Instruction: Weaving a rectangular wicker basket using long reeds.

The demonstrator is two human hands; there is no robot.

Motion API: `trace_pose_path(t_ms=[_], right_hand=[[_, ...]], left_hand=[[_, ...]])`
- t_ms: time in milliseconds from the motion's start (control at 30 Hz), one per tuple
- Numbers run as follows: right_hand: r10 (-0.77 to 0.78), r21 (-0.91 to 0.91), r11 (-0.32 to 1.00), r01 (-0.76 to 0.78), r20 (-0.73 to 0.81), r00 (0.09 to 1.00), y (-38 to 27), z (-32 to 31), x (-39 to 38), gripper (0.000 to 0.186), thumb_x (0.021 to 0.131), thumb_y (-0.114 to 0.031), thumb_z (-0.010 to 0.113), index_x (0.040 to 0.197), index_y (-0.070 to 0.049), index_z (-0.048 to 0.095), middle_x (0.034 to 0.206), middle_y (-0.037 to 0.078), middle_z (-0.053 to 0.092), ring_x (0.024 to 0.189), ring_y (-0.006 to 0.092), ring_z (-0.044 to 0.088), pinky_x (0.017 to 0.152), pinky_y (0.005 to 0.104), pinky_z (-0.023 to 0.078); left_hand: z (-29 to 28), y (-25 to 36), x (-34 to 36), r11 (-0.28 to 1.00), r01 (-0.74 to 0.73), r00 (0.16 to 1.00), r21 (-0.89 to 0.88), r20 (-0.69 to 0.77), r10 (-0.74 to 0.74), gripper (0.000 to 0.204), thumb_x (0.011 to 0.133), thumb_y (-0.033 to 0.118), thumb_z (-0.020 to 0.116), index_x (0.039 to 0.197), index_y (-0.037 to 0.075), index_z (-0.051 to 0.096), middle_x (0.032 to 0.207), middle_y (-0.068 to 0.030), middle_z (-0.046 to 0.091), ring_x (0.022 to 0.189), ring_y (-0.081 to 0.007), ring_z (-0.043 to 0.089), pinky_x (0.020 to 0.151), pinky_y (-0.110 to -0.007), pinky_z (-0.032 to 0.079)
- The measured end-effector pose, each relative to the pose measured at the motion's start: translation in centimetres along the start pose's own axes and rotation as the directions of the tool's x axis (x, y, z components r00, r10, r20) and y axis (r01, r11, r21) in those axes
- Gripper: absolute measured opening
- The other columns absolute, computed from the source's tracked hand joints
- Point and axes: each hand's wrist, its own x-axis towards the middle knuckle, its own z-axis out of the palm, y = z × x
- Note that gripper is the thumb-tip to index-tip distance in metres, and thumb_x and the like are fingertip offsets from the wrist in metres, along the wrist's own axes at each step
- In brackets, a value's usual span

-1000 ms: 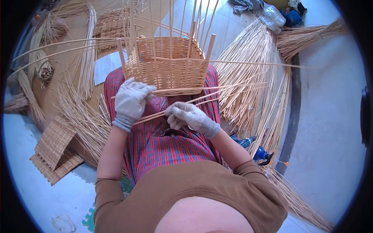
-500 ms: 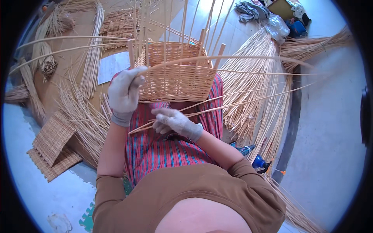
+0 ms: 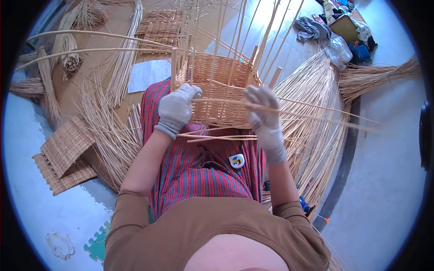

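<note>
A partly woven wicker basket (image 3: 217, 107) rests at my knees, with upright stakes and long thin rods rising from its far side. At its near left corner, my gloved left hand (image 3: 175, 108) is closed on the end of a long wicker rod (image 3: 312, 118). This rod runs rightward across the basket's near wall, its far end blurred. My gloved right hand (image 3: 264, 119) is at the basket's right corner, slightly blurred, fingers and thumb apart, with the rod crossing between them. Loose rod ends (image 3: 221, 139) lie below the basket over my striped red cloth (image 3: 199, 180).
Bundles of rods spread on the right (image 3: 312, 90) and left (image 3: 106, 131). Woven square panels (image 3: 68, 144) lie at left, another panel (image 3: 159, 29) beyond. A paper sheet (image 3: 147, 76) lies past my left knee. A small white rounded case (image 3: 236, 161) sits on the cloth.
My right hand has risen from the lap to the basket's right corner, at the rod. The rod has come down lower across the basket. The white case has come into sight.
</note>
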Motion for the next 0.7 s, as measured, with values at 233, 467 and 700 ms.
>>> trace_pose_path(t_ms=[233,467,700], right_hand=[[0.036,0.057,0.998,-0.015,-0.391,0.92,1.6,-4.8,3.0,0.011,0.1,-0.008,0.056,0.109,-0.002,0.053,0.099,0.013,0.068,0.09,0.0218,0.068,0.082,0.0346,0.06],[0.127,0.136,0.988,-0.079,-0.397,0.909,4.3,-5.9,2.9,0.01,0.099,-0.005,0.056,0.108,-0.005,0.054,0.099,0.015,0.068,0.09,0.0232,0.069,0.079,0.0334,0.062],[0.217,0.149,0.972,-0.181,-0.278,0.936,4.5,-7.3,4.5,0.007,0.098,-0.003,0.056,0.105,-0.004,0.053,0.097,0.015,0.068,0.089,0.0239,0.07,0.081,0.0331,0.061]], left_hand=[[1.1,-0.6,0.6,0.904,0.301,0.899,-0.304,-0.227,-0.375,0.062,0.081,0.005,0.076,0.137,0.017,0.052,0.107,-0.0102,0.069,0.076,-0.0174,0.069,0.068,-0.032,0.054],[1.2,0.0,0.5,0.892,0.375,0.901,-0.255,-0.128,-0.415,0.067,0.082,0.009,0.075,0.142,0.021,0.048,0.118,-0.0042,0.068,0.09,-0.0219,0.069,0.074,-0.035,0.054],[3.1,1.9,4.1,0.949,0.063,0.98,-0.31,-0.162,-0.117,0.081,0.078,0.019,0.08,0.147,0.016,0.039,0.123,-0.0081,0.065,0.091,-0.0238,0.068,0.081,-0.035,0.054]])
